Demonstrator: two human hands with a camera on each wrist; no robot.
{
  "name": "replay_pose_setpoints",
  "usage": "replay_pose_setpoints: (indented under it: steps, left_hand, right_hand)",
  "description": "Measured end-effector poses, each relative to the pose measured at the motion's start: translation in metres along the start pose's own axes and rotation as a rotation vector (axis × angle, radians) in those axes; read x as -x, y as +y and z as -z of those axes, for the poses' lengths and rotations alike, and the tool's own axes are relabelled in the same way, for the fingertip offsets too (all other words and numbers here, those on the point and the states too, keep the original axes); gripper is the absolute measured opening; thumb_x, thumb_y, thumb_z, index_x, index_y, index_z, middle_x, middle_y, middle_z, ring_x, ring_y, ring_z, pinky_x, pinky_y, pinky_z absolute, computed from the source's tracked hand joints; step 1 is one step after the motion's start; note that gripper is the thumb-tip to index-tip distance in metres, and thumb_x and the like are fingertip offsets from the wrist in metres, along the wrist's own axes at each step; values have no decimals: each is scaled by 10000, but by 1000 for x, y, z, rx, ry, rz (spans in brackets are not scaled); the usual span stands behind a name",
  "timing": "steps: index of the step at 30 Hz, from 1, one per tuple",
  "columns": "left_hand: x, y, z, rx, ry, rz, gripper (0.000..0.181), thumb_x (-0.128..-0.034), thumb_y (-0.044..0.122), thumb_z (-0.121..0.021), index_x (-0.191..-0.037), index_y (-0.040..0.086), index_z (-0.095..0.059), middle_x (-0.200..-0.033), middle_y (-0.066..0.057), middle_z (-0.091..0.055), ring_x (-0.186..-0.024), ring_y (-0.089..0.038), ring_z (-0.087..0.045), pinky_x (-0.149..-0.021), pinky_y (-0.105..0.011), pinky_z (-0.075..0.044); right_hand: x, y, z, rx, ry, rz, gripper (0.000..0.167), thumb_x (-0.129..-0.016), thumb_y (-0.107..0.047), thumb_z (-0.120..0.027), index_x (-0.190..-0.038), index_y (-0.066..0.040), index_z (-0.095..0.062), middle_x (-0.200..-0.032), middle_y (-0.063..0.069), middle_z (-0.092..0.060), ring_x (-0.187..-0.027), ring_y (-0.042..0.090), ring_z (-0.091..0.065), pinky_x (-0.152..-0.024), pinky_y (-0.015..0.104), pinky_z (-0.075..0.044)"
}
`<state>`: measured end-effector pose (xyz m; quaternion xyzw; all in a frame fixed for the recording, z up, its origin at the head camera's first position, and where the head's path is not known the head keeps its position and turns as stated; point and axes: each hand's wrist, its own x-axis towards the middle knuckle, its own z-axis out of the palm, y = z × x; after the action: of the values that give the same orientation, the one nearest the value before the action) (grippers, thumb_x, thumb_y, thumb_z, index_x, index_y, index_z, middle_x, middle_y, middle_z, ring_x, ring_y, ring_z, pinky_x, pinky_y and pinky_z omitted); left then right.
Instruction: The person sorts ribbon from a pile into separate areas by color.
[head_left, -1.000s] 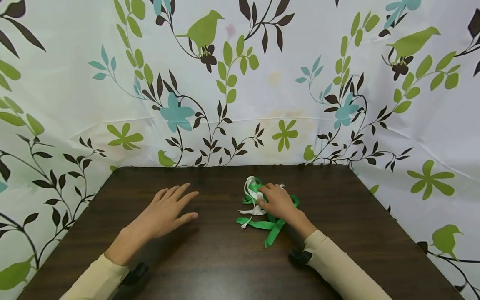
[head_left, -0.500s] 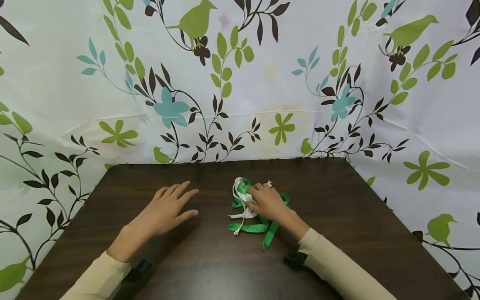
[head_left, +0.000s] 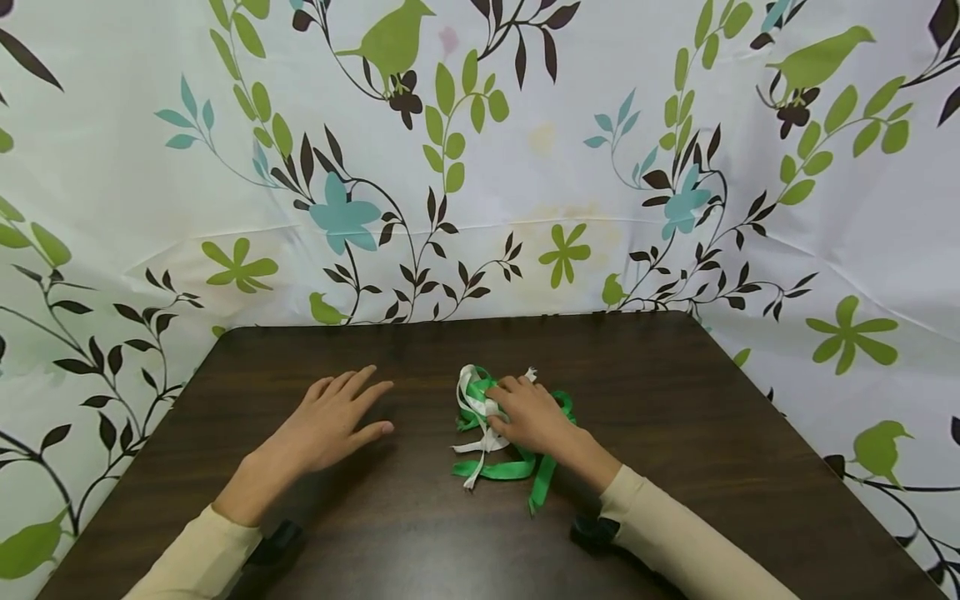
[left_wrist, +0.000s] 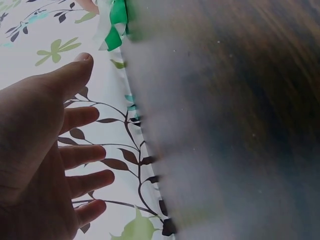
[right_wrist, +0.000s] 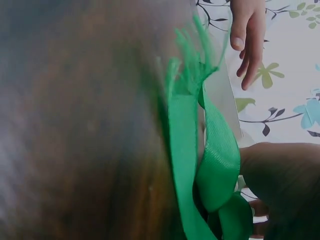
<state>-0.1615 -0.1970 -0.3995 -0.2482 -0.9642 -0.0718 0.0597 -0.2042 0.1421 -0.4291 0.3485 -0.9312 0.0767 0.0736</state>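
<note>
A loose tangle of green ribbon and white ribbon lies on the dark table, right of centre in the head view. My right hand is over it, fingers bent round part of the bundle; the palm hides some of the grip. In the right wrist view, green ribbon with a frayed end stands before the right hand. Well left of the ribbons, my left hand holds nothing, its fingers spread and relaxed. Its empty palm side shows in the left wrist view.
The dark brown tabletop extends beneath both arms. Behind and beside it hangs a white cloth printed with leaves, flowers and birds. A dark band sits under each wrist.
The ribbons and my right hand have shifted slightly left and a little toward me. My left hand has stayed almost still. The head view has also tilted slightly.
</note>
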Motion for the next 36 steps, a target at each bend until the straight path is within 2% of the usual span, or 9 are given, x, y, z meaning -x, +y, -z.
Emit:
replay_pose_setpoints:
  steps: [5, 17, 21, 25, 28, 36]
  left_hand:
    - [1, 0, 0, -5, 9, -6, 666, -996, 515, -618, -1527, 139, -476, -1586, -216, -339, -1408, -450, -348, -1085, -681, -220]
    - [0, 2, -1, -24, 21, -12, 645, -996, 508, -622, -1511, 139, -502, -1576, -212, -359, -1402, -444, -363, -1076, -678, -246]
    - [2, 1, -2, -28, 21, -16, 637, -996, 508, -622, -1500, 134, -515, -1570, -211, -369, -1397, -437, -373, -1073, -672, -257]
    - [1, -1, -3, -29, 11, -18, 621, -996, 511, -620, -1478, 127, -542, -1565, -215, -374, -1392, -444, -378, -1068, -673, -263]
    - [2, -3, -3, -31, 15, -12, 607, -994, 515, -622, -1456, 126, -567, -1566, -211, -375, -1392, -440, -377, -1069, -673, -263]
    - [3, -5, 3, -24, 9, -17, 599, -1003, 524, -599, -1441, 115, -579, -1552, -216, -395, -1392, -439, -377, -1070, -672, -262]
  right_hand:
    - [1, -7, 1, 2, -1, 55, 402, -1009, -309, -675, -1361, -121, -627, -1291, 138, -591, -1080, 311, -573, -799, 467, -508]
    - [2, -7, 2, -15, 10, 70, 399, -1009, -301, -677, -1358, -115, -631, -1302, 142, -589, -1084, 308, -565, -793, 461, -498]
    - [-2, -3, 5, -55, -32, 74, 421, -1007, -305, -682, -1376, -113, -619, -1327, 142, -570, -1146, 320, -564, -867, 493, -494]
    - [-9, 2, 20, -134, -109, 78, 477, -1005, -314, -686, -1421, -103, -583, -1411, 163, -506, -1257, 368, -509, -983, 570, -427]
    - [-13, 4, 35, -178, -151, 78, 517, -1000, -325, -691, -1452, -112, -557, -1470, 172, -451, -1303, 388, -457, -1010, 597, -380]
    - [-8, 9, 64, -185, -175, 88, 536, -995, -372, -689, -1449, -116, -563, -1487, 170, -450, -1329, 383, -444, -1028, 615, -351]
